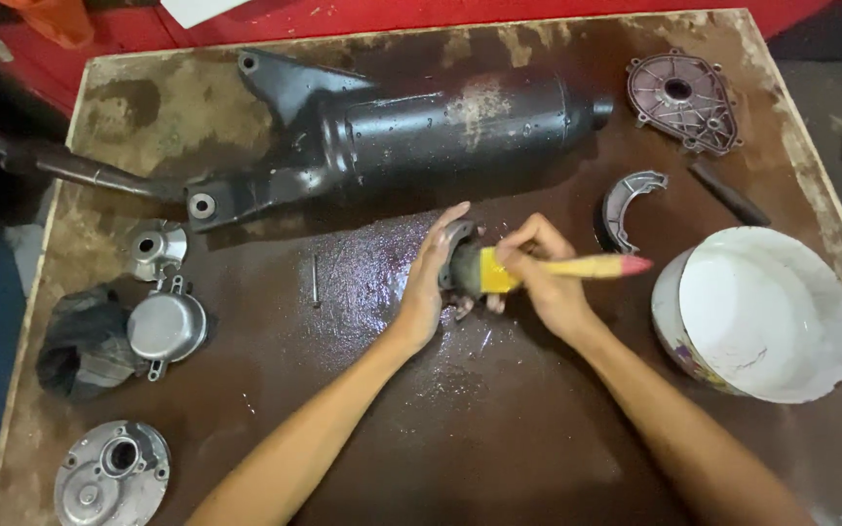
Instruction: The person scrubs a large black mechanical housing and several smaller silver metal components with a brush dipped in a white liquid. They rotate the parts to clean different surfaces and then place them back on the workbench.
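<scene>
My left hand [429, 282] grips a small curved dark metal part [456, 255], standing it on the wet brown table [392, 419]. My right hand [543, 282] holds a paintbrush [577, 267] with a yellow handle and red tip, its bristle end pressed against that part. Both hands meet at the table's middle, just below the long black exhaust muffler [392, 131]. A second curved brake-shoe-like piece [628, 205] lies to the right of my right hand.
A white bowl [762, 312] sits at the right edge. A round finned cover [682, 100] lies at the far right corner, a dark rod [728, 193] near it. Silver engine covers [165, 326] [112, 475] [156, 246] and a dark rag [80, 341] occupy the left side. A thin pin [315, 280] lies centre-left.
</scene>
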